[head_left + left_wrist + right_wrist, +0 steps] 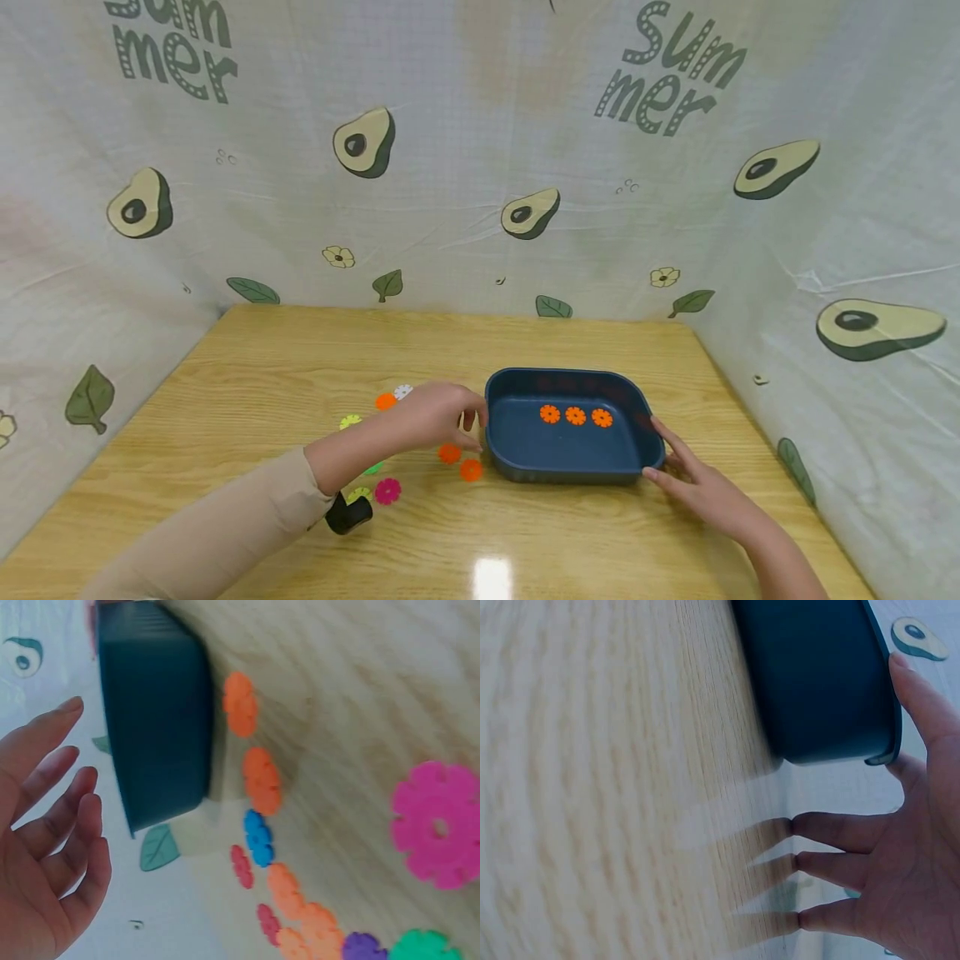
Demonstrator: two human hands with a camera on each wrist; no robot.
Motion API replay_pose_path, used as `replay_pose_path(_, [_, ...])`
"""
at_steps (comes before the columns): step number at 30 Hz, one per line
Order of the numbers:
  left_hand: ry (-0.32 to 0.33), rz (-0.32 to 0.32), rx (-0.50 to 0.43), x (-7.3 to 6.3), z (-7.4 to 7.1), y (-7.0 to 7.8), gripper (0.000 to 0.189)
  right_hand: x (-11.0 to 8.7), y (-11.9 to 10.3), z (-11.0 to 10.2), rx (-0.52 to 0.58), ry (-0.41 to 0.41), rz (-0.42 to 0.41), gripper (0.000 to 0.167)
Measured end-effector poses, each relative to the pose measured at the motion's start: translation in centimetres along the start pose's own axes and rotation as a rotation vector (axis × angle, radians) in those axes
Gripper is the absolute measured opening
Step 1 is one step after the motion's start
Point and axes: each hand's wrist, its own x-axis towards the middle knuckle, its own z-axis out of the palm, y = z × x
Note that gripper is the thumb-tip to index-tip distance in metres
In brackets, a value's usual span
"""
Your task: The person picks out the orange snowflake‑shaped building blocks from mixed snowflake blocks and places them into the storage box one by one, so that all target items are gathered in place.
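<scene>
A dark blue rectangular tub (570,477) stands on the wooden table, with three orange flower-shaped discs (575,416) lying in a row on its floor. My left hand (442,417) hovers at the tub's left rim. In the left wrist view its fingers are loosely bent, with nothing between them. Below that hand lie two orange discs (471,470) on the table, beside the tub. At the tub's right front corner is my right hand (701,492), its thumb and index finger touching the rim. The right wrist view shows its other fingers spread, fingertips on the table.
Left of the tub, more flower discs lie scattered: a pink disc (387,491), a white disc (402,391), a blue disc (259,838) and several others, partly hidden by the left arm. A black object (348,515) shows by the left forearm. Printed cloth (450,167) surrounds the table (600,542).
</scene>
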Motion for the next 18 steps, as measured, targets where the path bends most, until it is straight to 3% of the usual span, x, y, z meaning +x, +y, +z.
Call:
replay_pose_path(4, [-0.053,-0.045,-0.059,-0.3,1.1,-0.6,0.025,0.0,0.0,0.0,0.006,0.0,-0.006,0.082])
replay_pose_path(8, [-0.101,-0.05,-0.099,-0.3,2.1,-1.0,0.024,0.1,0.1,0.1,-0.005,0.011,-0.013,0.081])
replay_pose_path(18, [-0.13,-0.054,-0.133,0.1,4.3,-2.1,0.028,0.1,0.1,0.2,-0.011,0.016,-0.011,0.081])
